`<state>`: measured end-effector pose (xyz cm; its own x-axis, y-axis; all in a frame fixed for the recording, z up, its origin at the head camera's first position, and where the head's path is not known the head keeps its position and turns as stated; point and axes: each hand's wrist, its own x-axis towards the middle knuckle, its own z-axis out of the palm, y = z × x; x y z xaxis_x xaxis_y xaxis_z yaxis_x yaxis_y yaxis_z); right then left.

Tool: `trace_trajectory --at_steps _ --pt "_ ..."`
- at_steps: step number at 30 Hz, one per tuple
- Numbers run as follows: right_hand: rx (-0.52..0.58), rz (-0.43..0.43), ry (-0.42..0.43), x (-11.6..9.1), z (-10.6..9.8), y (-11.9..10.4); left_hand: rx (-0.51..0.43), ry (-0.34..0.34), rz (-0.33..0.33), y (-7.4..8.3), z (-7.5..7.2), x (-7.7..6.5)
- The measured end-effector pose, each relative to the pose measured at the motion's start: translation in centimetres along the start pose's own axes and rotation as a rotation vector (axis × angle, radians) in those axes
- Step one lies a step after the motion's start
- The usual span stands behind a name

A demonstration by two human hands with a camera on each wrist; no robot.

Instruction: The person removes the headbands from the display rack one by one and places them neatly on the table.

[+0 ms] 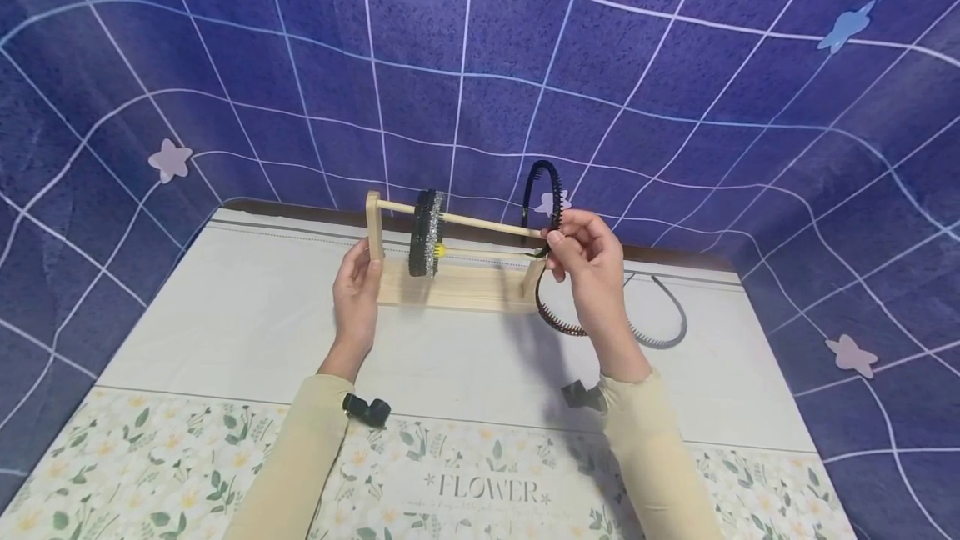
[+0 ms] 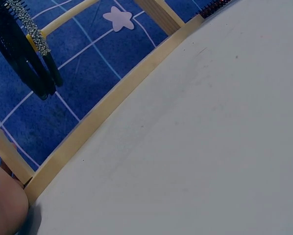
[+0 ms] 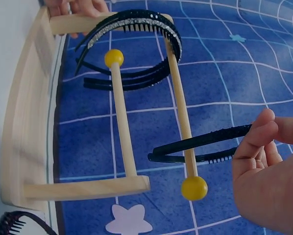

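Observation:
A wooden headband rack [image 1: 465, 288] has two uprights and two rods, each tipped with a yellow ball [image 3: 194, 188]. My left hand [image 1: 356, 294] grips its left upright near the base; part of that hand [image 2: 7, 196] shows at the edge of the left wrist view. Several black headbands [image 3: 136, 81], with a silver glittery one [image 3: 136, 22] among them, hang toward the left end of the rods. My right hand [image 1: 596, 269] pinches a black toothed headband [image 1: 557, 190] at the right. In the right wrist view its two ends straddle the longer rod [image 3: 181, 103] just inside the ball.
Behind my right hand, a dark brown toothed headband [image 1: 558, 323] and a grey headband [image 1: 678, 327] lie on the white table [image 1: 247, 315]. A flower-printed cloth [image 1: 187, 457] covers the near side. A blue gridded curtain [image 1: 420, 40] stands directly behind.

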<state>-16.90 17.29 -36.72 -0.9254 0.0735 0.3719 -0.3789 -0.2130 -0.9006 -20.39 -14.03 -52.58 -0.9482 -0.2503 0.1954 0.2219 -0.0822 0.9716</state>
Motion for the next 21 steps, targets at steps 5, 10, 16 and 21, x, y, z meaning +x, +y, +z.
trace_trajectory --at_steps 5,10,16,21 --pt "-0.009 0.001 0.019 0.1 -0.5 -0.3 -0.001 -0.005 0.003 0.0 0.0 0.0" --pt "-0.011 -0.012 0.04 0.1 -1.0 -0.5 0.004 -0.009 0.004 0.0 0.1 0.0" --pt "-0.006 -0.014 0.049 0.0 -1.7 -0.7 0.014 -0.009 0.003 0.1 0.0 -0.1" --pt "-0.013 -0.011 0.058 -0.1 -2.3 -0.8 0.004 -0.01 0.007 0.1 0.1 -0.1"
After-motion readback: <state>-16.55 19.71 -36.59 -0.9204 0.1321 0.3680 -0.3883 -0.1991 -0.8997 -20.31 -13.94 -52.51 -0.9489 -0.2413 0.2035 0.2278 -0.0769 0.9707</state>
